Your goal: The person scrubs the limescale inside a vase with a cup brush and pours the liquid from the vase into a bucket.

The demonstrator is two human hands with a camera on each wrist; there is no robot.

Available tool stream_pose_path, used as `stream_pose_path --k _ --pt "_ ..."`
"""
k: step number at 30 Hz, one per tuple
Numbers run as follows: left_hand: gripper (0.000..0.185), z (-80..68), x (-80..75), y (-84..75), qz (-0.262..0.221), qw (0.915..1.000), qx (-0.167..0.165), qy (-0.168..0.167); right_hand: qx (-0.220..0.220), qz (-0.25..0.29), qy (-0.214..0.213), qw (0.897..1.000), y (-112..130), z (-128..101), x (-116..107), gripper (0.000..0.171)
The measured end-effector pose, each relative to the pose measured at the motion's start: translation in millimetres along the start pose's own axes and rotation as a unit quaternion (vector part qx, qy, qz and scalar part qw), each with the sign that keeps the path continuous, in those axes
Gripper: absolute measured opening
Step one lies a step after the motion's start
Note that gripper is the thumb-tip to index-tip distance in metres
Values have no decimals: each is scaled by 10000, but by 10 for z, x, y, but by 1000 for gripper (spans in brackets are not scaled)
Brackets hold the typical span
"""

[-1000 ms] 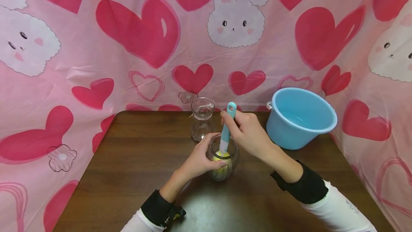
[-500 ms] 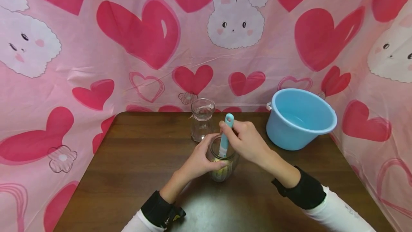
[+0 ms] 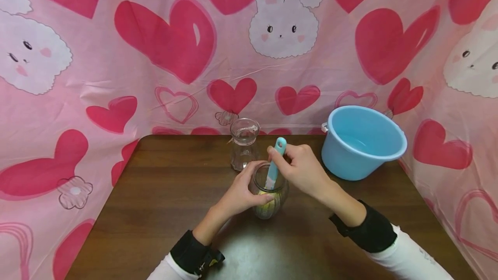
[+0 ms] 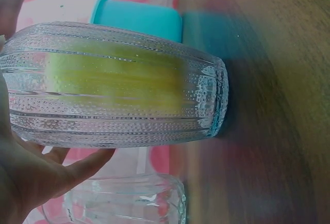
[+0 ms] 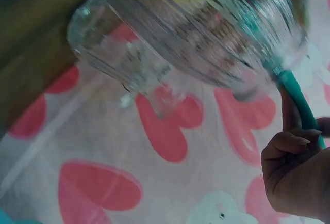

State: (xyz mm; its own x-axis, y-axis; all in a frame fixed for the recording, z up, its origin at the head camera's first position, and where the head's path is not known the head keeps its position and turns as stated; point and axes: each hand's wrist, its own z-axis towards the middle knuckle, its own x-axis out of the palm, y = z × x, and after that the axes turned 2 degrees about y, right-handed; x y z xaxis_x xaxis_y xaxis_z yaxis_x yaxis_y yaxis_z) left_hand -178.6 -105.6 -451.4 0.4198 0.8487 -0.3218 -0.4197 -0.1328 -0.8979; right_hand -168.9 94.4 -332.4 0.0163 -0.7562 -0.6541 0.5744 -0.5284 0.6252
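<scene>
My left hand [image 3: 242,191] grips a ribbed clear glass jar [image 3: 266,214] from its left side, thumb across the front. The jar stands upright on the table. My right hand [image 3: 305,170] pinches the turquoise handle of a sponge brush [image 3: 272,174], which leans slightly right and reaches down through the jar's mouth. Its yellow head [image 4: 116,77] shows through the textured wall in the left wrist view, deep inside the jar but short of the base. In the right wrist view, fingers and thumb close around the turquoise handle [image 5: 299,100].
A second clear glass vase [image 3: 244,152] with a narrow neck stands just behind the jar. At the back right is a light-blue bucket [image 3: 346,161]. The dark wooden table [image 3: 163,211] backs onto a pink heart-and-rabbit cloth [image 3: 233,64].
The sponge brush has gone lower into the jar, its yellow head sinking below the rim, and its handle top has since tipped slightly right. The left hand and jar stay in place.
</scene>
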Motion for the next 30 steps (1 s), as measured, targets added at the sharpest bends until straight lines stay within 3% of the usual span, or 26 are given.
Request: stream_pose_path --k 5,12,20,25,30 --pt "78 -2 -4 2 -38 10000 -35 28 31 -195 399 9990 -10 8 28 41" --pt "78 2 -2 3 9 10000 4 8 163 169 53 9997 53 42 -102 24" --pt "77 7 5 9 -15 10000 -48 5 724 -354 781 9937 16 36 -36 46" --pt "78 5 7 18 -39 10000 -63 7 530 -170 527 9971 115 32 -122 30" --pt "80 5 9 9 -90 9999 -120 18 268 203 -172 9993 231 31 -264 20"
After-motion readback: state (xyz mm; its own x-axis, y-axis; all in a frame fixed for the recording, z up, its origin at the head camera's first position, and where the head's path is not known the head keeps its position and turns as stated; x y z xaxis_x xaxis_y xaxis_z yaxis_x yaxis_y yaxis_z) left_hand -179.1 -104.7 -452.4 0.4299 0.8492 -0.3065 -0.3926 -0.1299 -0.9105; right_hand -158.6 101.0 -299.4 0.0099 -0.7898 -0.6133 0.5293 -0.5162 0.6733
